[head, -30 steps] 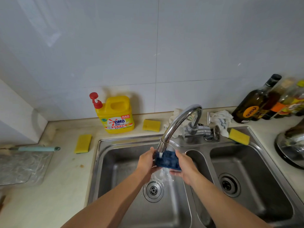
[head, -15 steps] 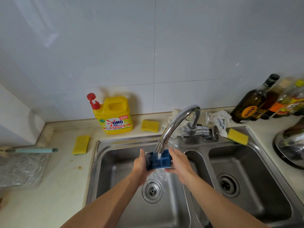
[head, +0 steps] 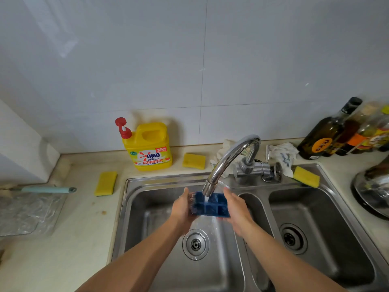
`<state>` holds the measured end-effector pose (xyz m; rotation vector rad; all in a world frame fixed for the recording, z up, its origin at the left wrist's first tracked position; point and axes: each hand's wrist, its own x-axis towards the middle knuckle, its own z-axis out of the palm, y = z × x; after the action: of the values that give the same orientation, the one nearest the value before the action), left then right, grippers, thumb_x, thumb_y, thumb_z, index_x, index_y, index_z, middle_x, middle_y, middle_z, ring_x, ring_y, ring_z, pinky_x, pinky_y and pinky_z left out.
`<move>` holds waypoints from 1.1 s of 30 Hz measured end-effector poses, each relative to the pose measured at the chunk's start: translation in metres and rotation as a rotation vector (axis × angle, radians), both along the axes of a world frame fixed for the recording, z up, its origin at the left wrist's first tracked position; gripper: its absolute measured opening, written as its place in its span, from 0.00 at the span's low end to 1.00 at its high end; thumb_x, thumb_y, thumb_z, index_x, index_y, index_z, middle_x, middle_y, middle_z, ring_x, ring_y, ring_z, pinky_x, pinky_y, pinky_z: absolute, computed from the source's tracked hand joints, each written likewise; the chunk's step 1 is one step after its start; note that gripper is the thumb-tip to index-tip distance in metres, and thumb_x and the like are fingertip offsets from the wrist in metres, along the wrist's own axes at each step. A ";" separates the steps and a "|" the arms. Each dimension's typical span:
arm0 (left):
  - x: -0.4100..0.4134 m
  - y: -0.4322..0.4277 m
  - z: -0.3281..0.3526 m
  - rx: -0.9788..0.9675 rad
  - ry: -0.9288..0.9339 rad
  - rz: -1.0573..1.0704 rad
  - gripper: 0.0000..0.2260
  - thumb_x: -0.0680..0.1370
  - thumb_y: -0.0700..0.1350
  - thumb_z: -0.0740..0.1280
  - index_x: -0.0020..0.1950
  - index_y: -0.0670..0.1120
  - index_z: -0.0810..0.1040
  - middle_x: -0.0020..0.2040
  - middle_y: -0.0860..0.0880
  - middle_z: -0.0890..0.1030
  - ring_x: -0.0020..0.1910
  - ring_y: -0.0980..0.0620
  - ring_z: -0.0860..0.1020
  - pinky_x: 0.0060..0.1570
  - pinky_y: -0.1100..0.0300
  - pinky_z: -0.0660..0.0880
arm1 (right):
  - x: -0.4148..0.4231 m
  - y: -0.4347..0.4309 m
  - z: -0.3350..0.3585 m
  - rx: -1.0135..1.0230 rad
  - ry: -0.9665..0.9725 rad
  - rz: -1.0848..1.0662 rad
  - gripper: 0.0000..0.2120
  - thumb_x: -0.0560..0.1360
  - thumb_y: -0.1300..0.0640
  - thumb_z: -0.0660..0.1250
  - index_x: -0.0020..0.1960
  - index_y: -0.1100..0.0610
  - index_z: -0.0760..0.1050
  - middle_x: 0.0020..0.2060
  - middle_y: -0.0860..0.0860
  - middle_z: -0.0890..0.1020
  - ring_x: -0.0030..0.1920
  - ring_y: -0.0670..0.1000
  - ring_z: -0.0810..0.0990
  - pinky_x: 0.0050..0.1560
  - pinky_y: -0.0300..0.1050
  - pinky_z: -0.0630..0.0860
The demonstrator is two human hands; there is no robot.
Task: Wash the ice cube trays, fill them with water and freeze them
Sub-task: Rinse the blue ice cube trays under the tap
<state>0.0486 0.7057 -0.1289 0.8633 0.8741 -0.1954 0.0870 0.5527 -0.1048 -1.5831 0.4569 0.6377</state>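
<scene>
Left hand (head: 180, 208) and right hand (head: 237, 208) clamp the blue ice cube tray (head: 211, 208) between them, one at each short end, so its open cells face up directly under the faucet (head: 228, 160) mouth and the stream falls inside. It hangs over the left basin (head: 145, 209) below the faucet, so overflow goes to the drain (head: 195, 244); I judge this is rinsing. Left of the faucet, a detergent bottle (head: 150, 148) and a sponge (head: 193, 161) stand on the surface (head: 84, 218).

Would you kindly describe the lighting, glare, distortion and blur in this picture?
Head view: soft, even light; a pale reflected streak on the tiled wall upper left; bright highlights along the chrome faucet; wide-angle bending leans the bottles inward at the right edge, where they look smeared; the blue ice cube tray at centre is crisp enough to show compartments.
</scene>
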 end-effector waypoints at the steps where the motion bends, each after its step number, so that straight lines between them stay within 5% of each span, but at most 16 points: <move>1: 0.000 0.000 0.001 0.023 -0.011 -0.013 0.21 0.86 0.55 0.56 0.60 0.39 0.79 0.55 0.38 0.85 0.55 0.38 0.83 0.53 0.46 0.80 | 0.000 -0.001 -0.002 0.025 0.063 -0.015 0.18 0.84 0.43 0.60 0.57 0.57 0.78 0.51 0.59 0.85 0.50 0.59 0.86 0.49 0.55 0.84; 7: -0.004 -0.002 0.005 0.090 -0.060 -0.005 0.20 0.86 0.53 0.57 0.54 0.40 0.82 0.46 0.43 0.87 0.47 0.44 0.84 0.44 0.54 0.80 | 0.001 0.011 -0.006 0.222 0.283 -0.168 0.24 0.84 0.41 0.58 0.66 0.60 0.76 0.59 0.62 0.82 0.55 0.63 0.83 0.46 0.55 0.81; 10: -0.006 0.007 0.003 0.142 -0.076 0.019 0.17 0.84 0.51 0.61 0.56 0.41 0.84 0.50 0.42 0.86 0.49 0.45 0.84 0.42 0.56 0.81 | 0.003 0.023 -0.005 0.201 0.261 -0.141 0.22 0.84 0.43 0.60 0.64 0.61 0.77 0.54 0.62 0.85 0.52 0.63 0.85 0.53 0.59 0.82; 14: -0.005 0.024 0.000 0.179 0.001 0.171 0.13 0.82 0.50 0.66 0.55 0.41 0.83 0.51 0.40 0.85 0.50 0.43 0.83 0.46 0.52 0.80 | 0.001 0.037 0.004 0.191 0.198 -0.055 0.11 0.84 0.52 0.63 0.56 0.59 0.78 0.40 0.57 0.88 0.42 0.59 0.88 0.44 0.57 0.85; 19: -0.003 0.015 0.001 0.085 0.063 0.077 0.19 0.85 0.55 0.60 0.56 0.41 0.81 0.51 0.41 0.86 0.50 0.41 0.85 0.50 0.48 0.81 | 0.001 0.024 -0.002 0.151 0.204 -0.014 0.16 0.84 0.47 0.61 0.59 0.58 0.78 0.54 0.61 0.85 0.53 0.62 0.85 0.51 0.58 0.83; 23: -0.001 -0.010 -0.007 -0.059 0.011 -0.029 0.26 0.85 0.59 0.55 0.62 0.37 0.78 0.58 0.35 0.83 0.57 0.38 0.83 0.57 0.44 0.79 | 0.003 0.009 -0.012 -0.009 0.191 -0.107 0.21 0.84 0.43 0.60 0.61 0.60 0.78 0.55 0.61 0.83 0.55 0.62 0.83 0.61 0.61 0.80; 27: 0.001 0.002 -0.014 0.007 0.097 0.140 0.21 0.85 0.55 0.59 0.62 0.38 0.76 0.56 0.36 0.83 0.53 0.38 0.83 0.49 0.46 0.81 | -0.001 0.020 -0.006 0.077 0.146 0.061 0.20 0.84 0.41 0.59 0.58 0.57 0.79 0.53 0.59 0.86 0.52 0.60 0.86 0.56 0.59 0.82; 30: -0.001 -0.001 -0.012 -0.042 0.077 0.073 0.20 0.85 0.55 0.59 0.61 0.39 0.77 0.55 0.37 0.84 0.49 0.40 0.86 0.40 0.50 0.83 | 0.004 0.012 -0.009 0.055 0.162 -0.024 0.20 0.84 0.43 0.59 0.59 0.58 0.77 0.53 0.61 0.84 0.52 0.61 0.85 0.56 0.59 0.82; 33: 0.001 0.001 -0.012 -0.032 0.052 0.100 0.22 0.85 0.56 0.58 0.62 0.37 0.76 0.58 0.37 0.83 0.52 0.39 0.83 0.44 0.48 0.81 | 0.000 0.019 -0.012 -0.015 0.133 0.036 0.20 0.84 0.42 0.58 0.56 0.56 0.80 0.46 0.57 0.86 0.47 0.58 0.86 0.49 0.55 0.85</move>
<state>0.0500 0.7070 -0.1410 0.7860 0.9575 -0.1450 0.0871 0.5712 -0.1169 -1.5720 0.5340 0.7718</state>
